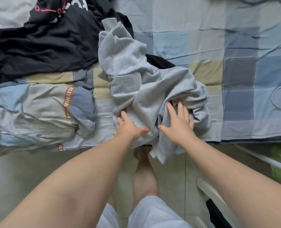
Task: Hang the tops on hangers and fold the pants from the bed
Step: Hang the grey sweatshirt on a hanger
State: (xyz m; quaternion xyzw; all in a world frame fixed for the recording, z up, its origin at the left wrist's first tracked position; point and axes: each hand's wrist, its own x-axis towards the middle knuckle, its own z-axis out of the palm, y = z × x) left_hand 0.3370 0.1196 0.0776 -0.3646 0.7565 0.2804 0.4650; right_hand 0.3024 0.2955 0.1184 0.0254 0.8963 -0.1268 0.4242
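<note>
A crumpled grey sweatshirt (136, 76) lies at the near edge of the bed (235, 46), one end hanging over that edge. The right hand (177, 122) rests on it with fingers spread and straight. The left hand (129, 127) lies on it too, thumb out, its fingertips buried in a fold, so a grip cannot be told. A black printed top (46, 40) sprawls toward the far left corner.
</note>
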